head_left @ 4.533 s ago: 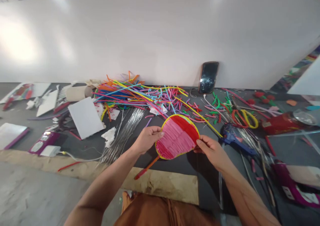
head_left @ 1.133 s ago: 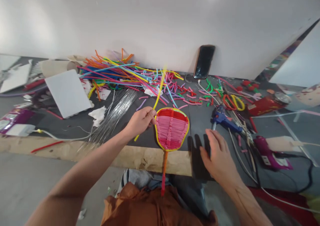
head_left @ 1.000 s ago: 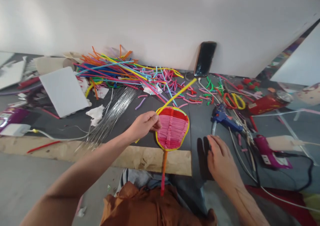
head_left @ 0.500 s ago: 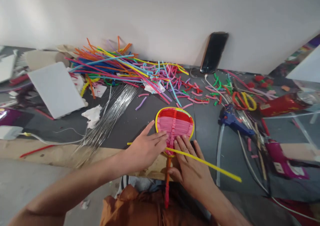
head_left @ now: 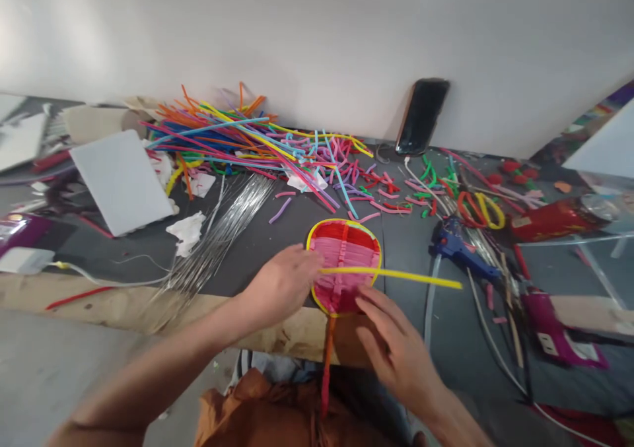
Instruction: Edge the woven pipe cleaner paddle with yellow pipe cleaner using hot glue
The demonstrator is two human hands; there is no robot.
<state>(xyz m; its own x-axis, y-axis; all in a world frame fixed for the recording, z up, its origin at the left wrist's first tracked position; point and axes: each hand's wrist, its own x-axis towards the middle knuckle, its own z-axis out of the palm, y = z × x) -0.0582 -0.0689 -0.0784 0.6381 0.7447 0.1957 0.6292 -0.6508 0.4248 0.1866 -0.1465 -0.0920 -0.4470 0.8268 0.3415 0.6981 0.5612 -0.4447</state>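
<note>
On the dark table edge lies a small fan-shaped piece (head_left: 329, 252), pink with a red top band, a red centre rib and a yellow rim. Its orange-and-red stem (head_left: 327, 368) points toward my body. My left hand (head_left: 282, 282) is over its left side, closed on a yellow pipe cleaner (head_left: 416, 278) that crosses the pink face and juts out to the right; the fingertips' exact hold is partly hidden. At the lower right rim is my right hand (head_left: 399, 348), its thumb and fingers apart, fingertips close to or touching the piece.
Behind are piled coloured pipe cleaners (head_left: 208, 130) and cut scraps. Metal wires (head_left: 228, 222) and a white box (head_left: 121, 183) lie left. A phone (head_left: 422, 117) leans on the wall. A blue glue gun (head_left: 463, 249), red can (head_left: 559, 219) and cables are right.
The yellow pipe cleaner has swung up from a slant to nearly level across the piece. My right hand has drawn back right and down, off the pink face.
</note>
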